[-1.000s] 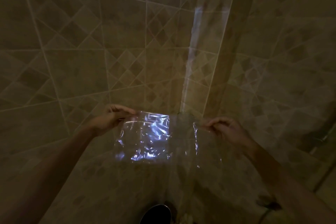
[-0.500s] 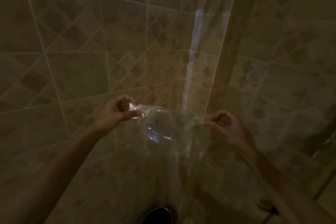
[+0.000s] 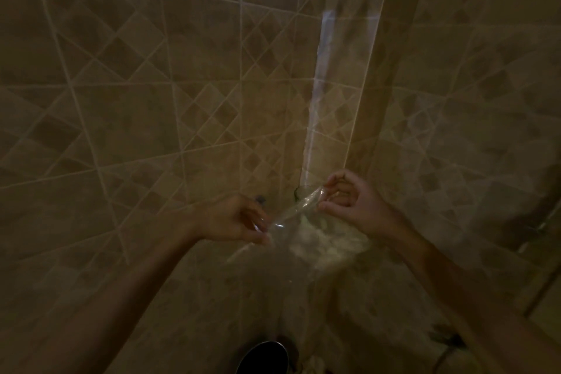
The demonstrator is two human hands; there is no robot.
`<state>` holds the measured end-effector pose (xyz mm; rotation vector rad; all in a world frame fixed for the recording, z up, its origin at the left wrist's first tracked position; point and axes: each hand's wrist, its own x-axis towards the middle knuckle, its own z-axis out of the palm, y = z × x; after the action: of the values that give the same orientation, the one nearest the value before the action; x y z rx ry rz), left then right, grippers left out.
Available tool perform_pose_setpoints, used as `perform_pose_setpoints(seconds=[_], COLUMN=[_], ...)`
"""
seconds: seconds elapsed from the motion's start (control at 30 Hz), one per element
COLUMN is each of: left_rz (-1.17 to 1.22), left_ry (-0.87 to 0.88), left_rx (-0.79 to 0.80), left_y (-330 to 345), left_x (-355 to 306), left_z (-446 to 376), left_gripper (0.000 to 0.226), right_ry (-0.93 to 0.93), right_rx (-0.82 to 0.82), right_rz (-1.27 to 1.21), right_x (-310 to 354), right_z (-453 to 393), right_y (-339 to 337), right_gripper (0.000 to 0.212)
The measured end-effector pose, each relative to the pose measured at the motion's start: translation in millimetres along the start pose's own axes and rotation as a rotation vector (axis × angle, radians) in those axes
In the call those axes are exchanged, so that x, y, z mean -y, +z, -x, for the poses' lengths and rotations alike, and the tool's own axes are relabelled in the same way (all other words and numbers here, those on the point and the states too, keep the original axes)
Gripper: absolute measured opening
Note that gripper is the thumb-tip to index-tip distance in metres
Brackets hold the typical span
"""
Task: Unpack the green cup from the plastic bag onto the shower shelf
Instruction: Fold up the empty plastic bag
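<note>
The scene is a dim, tiled shower corner. My left hand point(image 3: 239, 220) and my right hand point(image 3: 349, 202) each pinch an end of a clear plastic bag point(image 3: 291, 212), which is stretched and crumpled between them. Behind the bag, in the corner, the dark rim of a cup point(image 3: 302, 191) shows; its colour is hard to tell in the low light. It seems to stand on a pale corner shower shelf point(image 3: 328, 244), partly seen through the bag. The lower part of the cup is hidden by the bag.
Tiled walls meet in a corner with a bright vertical reflection point(image 3: 318, 85). A dark round object point(image 3: 264, 357) lies low at the bottom centre. A metal fitting point(image 3: 543, 225) shows at the right edge.
Both hands have come closer together and lower. The bag, held flat and spread a second ago, is now bunched between the fingers. The cup rim has come into view behind it.
</note>
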<state>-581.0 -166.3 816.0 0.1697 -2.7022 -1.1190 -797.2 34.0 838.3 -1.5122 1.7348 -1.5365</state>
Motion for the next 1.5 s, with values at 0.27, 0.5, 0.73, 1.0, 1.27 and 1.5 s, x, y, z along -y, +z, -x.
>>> perform_pose_setpoints(seconds=[0.27, 0.5, 0.73, 1.0, 1.27, 1.5], left_rz=[0.177, 0.624, 0.786, 0.839, 0.710, 0.488], left_ry=[0.032, -0.039, -0.023, -0.055, -0.138, -0.047], left_rx=[-0.018, -0.403, -0.416, -0.405, -0.521, -0.546], left_y=[32, 30, 18, 25, 20, 16], left_x=[4, 12, 19, 28, 37, 40], left_z=[-12, -9, -5, 5, 19, 22], left_gripper=[0.019, 0.018, 0.015, 0.039, 0.067, 0.029], right_ry=[-0.068, 0.141, 0.415, 0.409, 0.180, 0.050], right_rx=[0.036, -0.409, -0.145, -0.155, -0.338, -0.258], right_rz=[0.068, -0.389, -0.629, -0.565, -0.307, -0.111], right_x=[16, -28, -62, -53, -58, -55], right_z=[-10, 11, 35, 24, 24, 21], right_y=[-5, -21, 14, 37, 42, 44], right_gripper=[0.043, 0.131, 0.095, 0.077, 0.107, 0.041])
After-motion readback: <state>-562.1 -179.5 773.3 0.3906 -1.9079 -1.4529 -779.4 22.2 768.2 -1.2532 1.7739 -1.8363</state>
